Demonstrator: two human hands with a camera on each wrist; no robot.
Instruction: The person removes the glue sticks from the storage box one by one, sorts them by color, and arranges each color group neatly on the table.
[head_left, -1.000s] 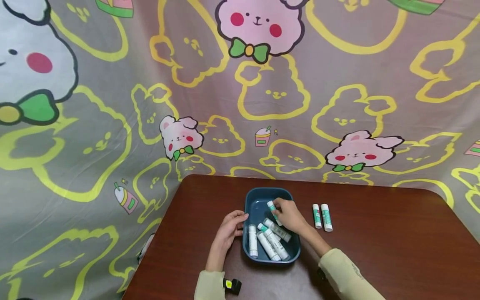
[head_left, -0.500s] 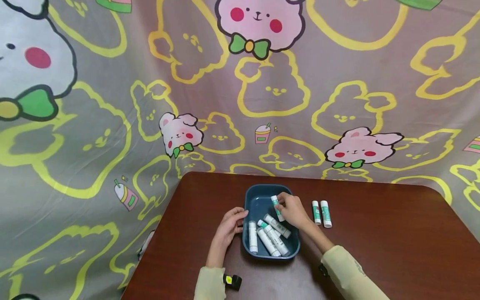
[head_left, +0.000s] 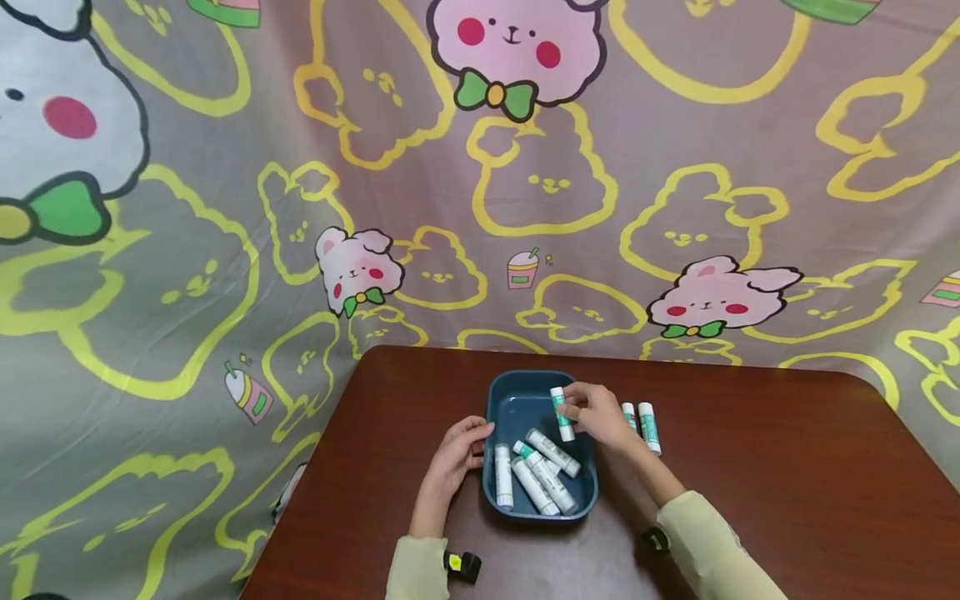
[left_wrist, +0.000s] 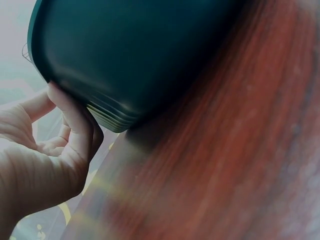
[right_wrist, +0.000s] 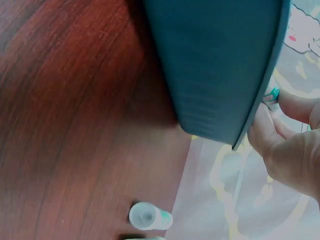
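Observation:
My right hand (head_left: pixel 600 415) pinches a white and green glue stick (head_left: pixel 562 414) between thumb and fingers, holding it near upright over the right side of a dark blue plastic bin (head_left: pixel 523 385). In the right wrist view, the bin wall hides most of that glue stick (right_wrist: pixel 271 95). On the other side, my left hand (head_left: pixel 453 454) touches the bin's outer left wall, fingertips right at the rim; the left wrist view shows these bent fingers (left_wrist: pixel 75 120) against the wall. Several white tubes (head_left: pixel 503 477) lie in the bin's near half, one with a green part.
Two more glue sticks (head_left: pixel 649 428) lie side by side on the brown wooden table (head_left: pixel 765 450), right of the bin, one partly behind my right hand. A patterned cloth (head_left: pixel 420 192) hangs behind and left of the table.
My right hand has moved a little right with the glue stick, from the bin's middle towards its right rim. It now overlaps one glue stick on the table. My left hand stays put.

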